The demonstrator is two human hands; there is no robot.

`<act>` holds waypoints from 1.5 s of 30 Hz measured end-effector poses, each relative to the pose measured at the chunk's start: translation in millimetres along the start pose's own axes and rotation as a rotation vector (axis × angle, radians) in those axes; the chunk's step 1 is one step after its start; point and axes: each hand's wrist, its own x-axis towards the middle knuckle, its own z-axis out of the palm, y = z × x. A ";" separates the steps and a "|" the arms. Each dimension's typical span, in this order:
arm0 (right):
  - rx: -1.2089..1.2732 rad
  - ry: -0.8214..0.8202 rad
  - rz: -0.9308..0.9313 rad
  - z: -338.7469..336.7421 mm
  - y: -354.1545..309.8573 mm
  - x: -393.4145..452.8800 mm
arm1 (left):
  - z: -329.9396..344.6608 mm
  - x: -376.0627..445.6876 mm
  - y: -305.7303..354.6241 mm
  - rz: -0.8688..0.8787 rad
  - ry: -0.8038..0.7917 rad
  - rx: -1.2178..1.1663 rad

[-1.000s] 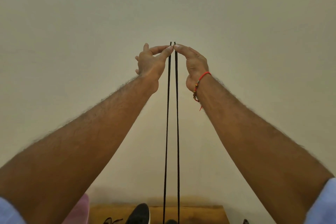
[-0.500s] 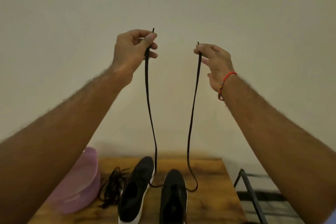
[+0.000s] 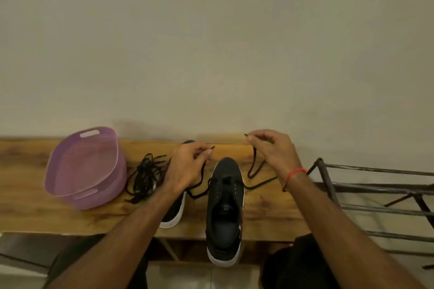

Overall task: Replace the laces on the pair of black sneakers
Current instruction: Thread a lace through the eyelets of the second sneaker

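1. The wooden bench [image 3: 35, 213] runs along the wall and carries everything for the job. A purple basket [image 3: 84, 166] stands at its left end, and a metal rack [image 3: 375, 195] stands beside its right end.

2. The right sneaker [image 3: 224, 209] lies in the middle of the bench, toe toward the wall, heel hanging over the near edge. It is black with a white sole, tongue open, and a black lace [image 3: 254, 171] appears to cross only its lowest eyelets. The left sneaker [image 3: 173, 213] lies just beside it, mostly hidden under the left forearm.

3. A loose tangle of laces [image 3: 145, 176] sits between the basket and the left sneaker, likely the old pair.

4. The left hand [image 3: 187, 166] pinches 1 end of the lace between thumb and fingers, near the toe of the right sneaker. The right hand [image 3: 274, 150] pinches the other end at its tip, its remaining fingers curled, above the bench to the right of the toe. Both halves droop slack to the shoe.

5. The step in hand looks like threading the next row. To do it well, judge both ends equal first, then feed each tip through the next eyelet on the opposite side, keeping the flat lace untwisted and pulling the slack even before moving on.
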 end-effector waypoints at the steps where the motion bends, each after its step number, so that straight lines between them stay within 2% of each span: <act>1: -0.024 -0.022 0.035 6.3 12.9 -2.0 | 8.2 -1.4 -10.6 -0.026 0.002 0.010; 5: -0.186 -0.104 0.080 27.6 50.7 5.0 | 31.6 -4.4 -46.2 -0.116 -0.029 0.080; 8: -0.324 -0.136 0.039 41.5 62.8 13.0 | 41.6 1.7 -58.3 -0.104 -0.048 0.187; 25: -0.450 -0.177 -0.053 69.5 102.7 6.2 | 51.0 0.7 -64.4 -0.156 -0.095 0.260; 31: -0.433 -0.164 -0.044 68.0 103.6 7.0 | 55.5 -17.1 -49.7 -0.074 -0.129 0.366; 36: -0.425 -0.188 -0.039 69.1 103.9 6.3 | 56.4 -24.9 -45.0 -0.164 -0.205 0.431; 45: -0.462 -0.280 -0.109 74.3 108.9 5.3 | 45.4 -18.9 -41.9 -0.245 -0.271 0.234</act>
